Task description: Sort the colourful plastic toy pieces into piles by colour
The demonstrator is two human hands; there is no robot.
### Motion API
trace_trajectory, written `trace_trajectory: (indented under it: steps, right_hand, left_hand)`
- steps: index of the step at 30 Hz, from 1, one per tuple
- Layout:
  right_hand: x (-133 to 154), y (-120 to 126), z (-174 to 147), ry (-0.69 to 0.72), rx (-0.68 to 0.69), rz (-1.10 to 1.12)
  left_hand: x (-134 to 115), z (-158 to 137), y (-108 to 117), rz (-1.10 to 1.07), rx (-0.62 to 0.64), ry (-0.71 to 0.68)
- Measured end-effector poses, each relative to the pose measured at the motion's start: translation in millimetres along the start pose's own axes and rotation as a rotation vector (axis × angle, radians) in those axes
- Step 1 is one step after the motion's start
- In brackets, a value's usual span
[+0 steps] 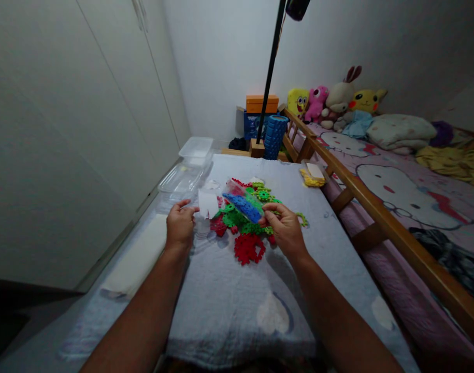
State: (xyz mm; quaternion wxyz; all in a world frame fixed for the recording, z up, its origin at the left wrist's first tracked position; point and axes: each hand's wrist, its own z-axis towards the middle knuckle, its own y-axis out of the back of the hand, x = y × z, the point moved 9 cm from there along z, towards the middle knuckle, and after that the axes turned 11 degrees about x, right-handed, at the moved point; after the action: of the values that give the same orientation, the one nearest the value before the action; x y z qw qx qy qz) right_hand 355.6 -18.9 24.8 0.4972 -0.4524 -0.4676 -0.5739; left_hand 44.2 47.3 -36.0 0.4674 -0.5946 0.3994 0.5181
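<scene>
From where I stand, the person's two bare hands are working over the tabletop, which is draped in a pale blue cloth. The right hand has its fingers pinched together on the near end of a blue bundle, apparently in clear plastic, held tilted above a loose pile of red and green gear pieces. The left hand has its fingers bent at the edge of a white card just left of that pile; whether they grip it or only touch it, I cannot tell. A red gear piece lies at the pile's near side. Clear plastic boxes stand beyond the left hand, and a folded cream cloth lies beside the left forearm. At the far right corner sits a small container with yellow pieces, near the bed's wooden rail.
</scene>
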Motion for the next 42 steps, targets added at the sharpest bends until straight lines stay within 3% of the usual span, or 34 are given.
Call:
trace_trajectory:
  steps: [4, 12, 22, 31, 35, 39, 42]
  right_hand:
    - [-20, -11, 1, -0.113, 0.013, 0.199]
    - [-34, -1, 9, -0.140, -0.107, 0.438]
    - [-46, 24, 12, -0.229, -0.232, 0.524]
    - [-61, 23, 8, -0.302, -0.225, 0.607]
    - [-57, 25, 9, -0.255, -0.185, 0.630]
    - [-33, 33, 8, -0.074, -0.193, 0.564]
    - [-11, 39, 1, 0.071, -0.244, 0.374]
  left_hand:
    - [1, 1, 3, 0.031, -0.007, -0.007]
    - [0, 0, 2, 0.014, -0.009, 0.005]
    - [-3, -3, -1, -0.026, -0.011, 0.010]
    - [-5, -6, -4, -0.068, -0.006, 0.027]
    - [-2, -6, -7, -0.104, 0.021, 0.061]
    - [0, -7, -10, -0.124, 0.038, 0.079]
    - [0, -8, -11, -0.134, 0.045, 0.090]
